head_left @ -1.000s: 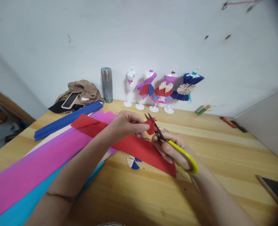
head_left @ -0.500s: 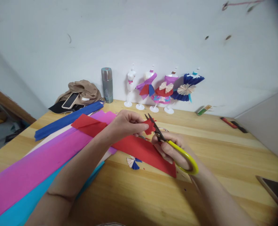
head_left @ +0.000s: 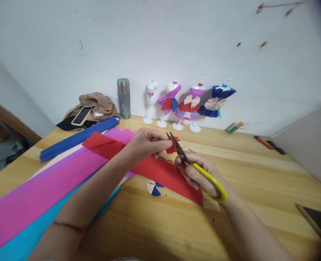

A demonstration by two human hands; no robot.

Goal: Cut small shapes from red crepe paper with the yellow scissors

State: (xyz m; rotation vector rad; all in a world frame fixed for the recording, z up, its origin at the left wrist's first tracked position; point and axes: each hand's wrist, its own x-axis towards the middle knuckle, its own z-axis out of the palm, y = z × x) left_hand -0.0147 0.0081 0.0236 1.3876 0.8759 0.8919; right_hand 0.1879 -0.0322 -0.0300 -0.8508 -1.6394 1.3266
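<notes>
Between thumb and fingers my left hand (head_left: 151, 142) pinches a small red paper piece (head_left: 172, 147) with a jagged edge. My right hand (head_left: 197, 169) is closed around scissors (head_left: 212, 181) with yellow handles and dark blades. The blades lie slightly apart against the red piece, close to my left fingertips. Under both hands a long red crepe paper strip (head_left: 171, 177) runs across the table. A small pleated paper fan in cream and blue (head_left: 154, 187) lies just in front of the strip. My left forearm passes over magenta paper (head_left: 49, 185) and turquoise paper (head_left: 38, 228).
Several small white mannequins, one of them the dressed blue figure (head_left: 217, 103), stand along the wall. Left of them are a steel thermos (head_left: 124, 98), a brown cloth (head_left: 98, 105), a phone (head_left: 81, 116) and blue paper (head_left: 79, 139). A dark-screened device (head_left: 316, 219) lies at the right edge.
The scissors and my right hand have shifted very slightly left. The red piece has turned a little at my left fingertips. Everything else stays in place.
</notes>
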